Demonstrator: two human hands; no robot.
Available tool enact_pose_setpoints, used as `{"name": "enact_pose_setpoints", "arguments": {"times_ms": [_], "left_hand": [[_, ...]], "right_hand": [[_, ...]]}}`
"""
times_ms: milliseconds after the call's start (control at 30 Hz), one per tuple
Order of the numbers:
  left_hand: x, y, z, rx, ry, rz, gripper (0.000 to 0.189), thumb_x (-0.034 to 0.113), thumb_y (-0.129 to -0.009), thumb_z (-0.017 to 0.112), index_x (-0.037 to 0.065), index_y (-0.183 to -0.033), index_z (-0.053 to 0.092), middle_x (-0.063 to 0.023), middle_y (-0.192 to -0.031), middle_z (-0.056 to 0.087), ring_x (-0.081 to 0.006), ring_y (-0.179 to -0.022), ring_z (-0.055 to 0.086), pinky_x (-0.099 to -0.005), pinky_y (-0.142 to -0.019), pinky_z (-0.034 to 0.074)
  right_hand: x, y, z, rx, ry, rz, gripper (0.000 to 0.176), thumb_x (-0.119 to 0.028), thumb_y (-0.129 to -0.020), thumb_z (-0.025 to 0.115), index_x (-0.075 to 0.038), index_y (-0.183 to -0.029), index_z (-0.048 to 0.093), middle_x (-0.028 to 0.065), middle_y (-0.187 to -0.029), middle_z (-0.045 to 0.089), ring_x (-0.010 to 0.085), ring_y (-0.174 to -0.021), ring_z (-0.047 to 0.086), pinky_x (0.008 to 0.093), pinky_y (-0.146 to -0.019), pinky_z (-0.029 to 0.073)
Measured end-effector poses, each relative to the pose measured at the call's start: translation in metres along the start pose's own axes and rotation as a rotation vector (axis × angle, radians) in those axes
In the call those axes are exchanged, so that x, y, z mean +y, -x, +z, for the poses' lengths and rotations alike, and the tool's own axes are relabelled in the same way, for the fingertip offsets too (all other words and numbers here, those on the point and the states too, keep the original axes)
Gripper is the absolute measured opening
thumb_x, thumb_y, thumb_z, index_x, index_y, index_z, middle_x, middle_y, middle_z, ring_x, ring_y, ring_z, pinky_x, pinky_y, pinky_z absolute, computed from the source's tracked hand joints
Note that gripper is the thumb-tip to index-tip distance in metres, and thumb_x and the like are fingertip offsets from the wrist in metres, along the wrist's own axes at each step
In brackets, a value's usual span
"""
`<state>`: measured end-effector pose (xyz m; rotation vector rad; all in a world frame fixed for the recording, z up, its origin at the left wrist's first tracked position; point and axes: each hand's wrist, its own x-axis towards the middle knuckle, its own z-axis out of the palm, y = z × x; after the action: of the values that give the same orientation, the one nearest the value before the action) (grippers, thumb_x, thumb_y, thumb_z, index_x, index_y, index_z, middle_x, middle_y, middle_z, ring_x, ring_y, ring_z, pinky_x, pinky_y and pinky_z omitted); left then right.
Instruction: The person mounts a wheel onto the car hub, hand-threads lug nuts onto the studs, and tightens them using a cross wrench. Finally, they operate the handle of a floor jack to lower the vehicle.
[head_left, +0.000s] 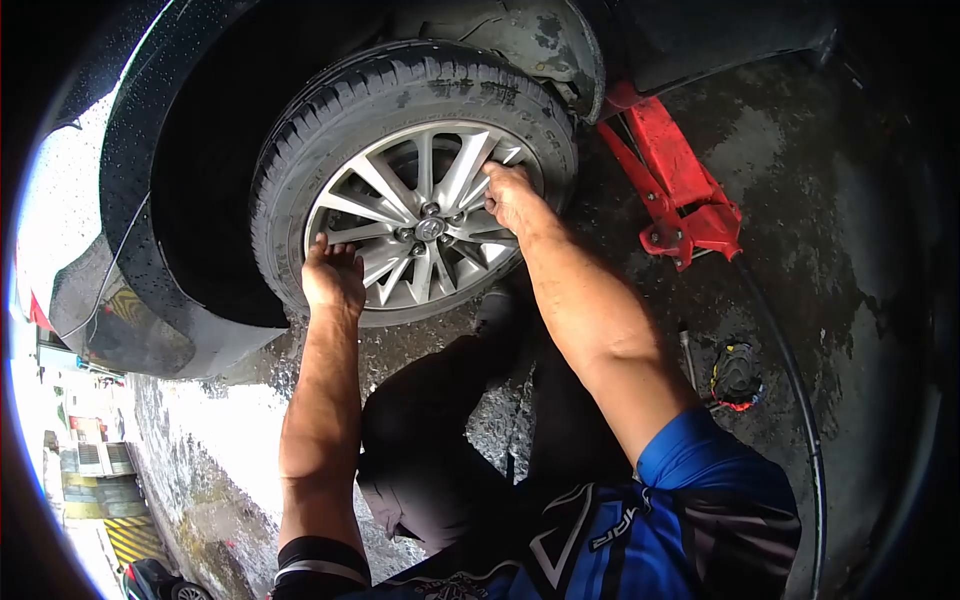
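A car wheel (pixel 468 165) with silver, many-spoked alloy rim sits in the arch of a dark car. Its black tyre (pixel 400 98) looks worn and dusty, and several lug nuts or studs surround the centre cap (pixel 430 229). My left hand (pixel 333 280) grips the rim's lower left side, fingers bent over a spoke. On the opposite side my right hand (pixel 515 196) is closed round a spoke, its fingertips partly hidden. Both arms reach forward, and the wheel stands upright between them.
A red floor jack (pixel 680 165) stands right of the wheel under the car, its long black handle (pixel 805 420) running down the right. A round dark dish (pixel 738 376) lies on the wet, stained floor beside a thin metal rod (pixel 687 355). The car's bumper (pixel 150 320) is at left.
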<state>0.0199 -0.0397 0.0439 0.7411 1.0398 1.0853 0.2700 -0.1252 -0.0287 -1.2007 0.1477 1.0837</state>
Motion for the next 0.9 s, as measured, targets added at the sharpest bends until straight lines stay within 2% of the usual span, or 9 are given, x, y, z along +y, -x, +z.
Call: {"name": "enact_pose_setpoints", "arguments": {"times_ms": [267,533,600,633,667,733,767,833,900], "left_hand": [[-0.021,-0.034,0.023,-0.047,0.254,-0.164,0.009,0.022,-0.086,0.041,0.016,-0.083,0.048,0.0002,-0.075,0.049,-0.017,-0.078,0.048,-0.0382,-0.082,0.032],[-0.025,-0.013,0.016,-0.007,0.025,-0.063,0.02,0.026,-0.091,0.034,0.016,-0.096,0.051,-0.0002,-0.087,0.051,-0.0183,-0.085,0.046,-0.0382,-0.082,0.029],[-0.026,-0.037,-0.003,-0.099,-0.08,-0.107,0.024,0.027,-0.093,0.033,0.012,-0.1,0.05,-0.0041,-0.097,0.051,-0.0212,-0.09,0.046,-0.0383,-0.083,0.031],[-0.03,-0.051,-0.012,-0.097,-0.095,-0.074,0.026,0.028,-0.094,0.033,0.009,-0.099,0.051,-0.0074,-0.101,0.051,-0.0247,-0.095,0.047,-0.0396,-0.081,0.034],[-0.029,-0.043,-0.008,-0.103,-0.13,-0.081,0.028,0.028,-0.096,0.033,0.008,-0.098,0.051,-0.0095,-0.103,0.053,-0.0278,-0.098,0.05,-0.0404,-0.077,0.039],[-0.034,-0.07,-0.031,-0.251,-0.135,-0.115,0.029,0.026,-0.098,0.032,0.006,-0.096,0.053,-0.0113,-0.101,0.056,-0.0287,-0.094,0.054,-0.0373,-0.069,0.044],[-0.03,-0.059,-0.023,-0.212,-0.055,-0.128,0.03,0.026,-0.098,0.032,0.005,-0.096,0.053,-0.011,-0.098,0.057,-0.0278,-0.092,0.055,-0.0358,-0.065,0.044],[-0.024,-0.077,-0.039,-0.388,-0.018,-0.187,0.031,0.029,-0.098,0.034,0.005,-0.096,0.053,-0.0086,-0.092,0.058,-0.0253,-0.088,0.056,-0.0348,-0.064,0.044],[-0.023,-0.101,-0.052,-0.401,-0.028,-0.2,0.032,0.031,-0.098,0.034,0.005,-0.097,0.053,-0.0062,-0.088,0.058,-0.0231,-0.085,0.056,-0.035,-0.061,0.042]], "right_hand": [[-0.001,-0.008,-0.002,-0.09,-0.021,-0.091,0.015,-0.019,-0.086,0.062,-0.006,-0.082,0.054,0.0004,-0.06,0.043,0.0114,-0.048,0.038,0.0286,-0.041,0.029],[0.023,-0.044,-0.006,-0.201,-0.058,-0.184,0.016,-0.02,-0.083,0.063,-0.005,-0.081,0.06,0.0027,-0.062,0.049,0.0129,-0.046,0.043,0.0311,-0.038,0.031],[0.052,-0.08,-0.004,-0.323,-0.137,-0.445,0.019,-0.022,-0.081,0.063,-0.005,-0.072,0.059,0.0045,-0.065,0.053,0.0146,-0.053,0.046,0.0338,-0.045,0.036],[0.039,-0.057,-0.002,-0.154,-0.007,-0.319,0.018,-0.021,-0.08,0.063,-0.005,-0.074,0.061,0.0049,-0.067,0.055,0.0153,-0.057,0.049,0.0339,-0.049,0.039],[0.072,-0.11,0.009,-0.295,-0.178,-0.499,0.018,-0.02,-0.078,0.064,-0.002,-0.077,0.061,0.0059,-0.069,0.057,0.0154,-0.059,0.051,0.0343,-0.051,0.041],[0.035,-0.065,0.008,-0.104,0.085,-0.295,0.031,-0.014,-0.072,0.066,0.006,-0.095,0.061,0.0145,-0.08,0.062,0.0241,-0.07,0.059,0.0359,-0.062,0.05],[0.032,-0.054,0.005,-0.021,0.175,-0.412,0.029,-0.023,-0.075,0.07,0.004,-0.083,0.065,0.0227,-0.084,0.066,0.0284,-0.074,0.066,0.0362,-0.063,0.054],[0.013,-0.013,-0.017,0.019,0.427,-0.36,0.047,-0.023,-0.08,0.068,0.01,-0.112,0.056,0.0254,-0.108,0.063,0.0307,-0.1,0.063,0.0352,-0.083,0.051],[0.024,-0.015,-0.04,-0.133,0.513,-0.485,0.055,-0.031,-0.085,0.065,0.01,-0.119,0.053,0.0253,-0.115,0.061,0.0333,-0.112,0.058,0.0361,-0.093,0.048]]}}
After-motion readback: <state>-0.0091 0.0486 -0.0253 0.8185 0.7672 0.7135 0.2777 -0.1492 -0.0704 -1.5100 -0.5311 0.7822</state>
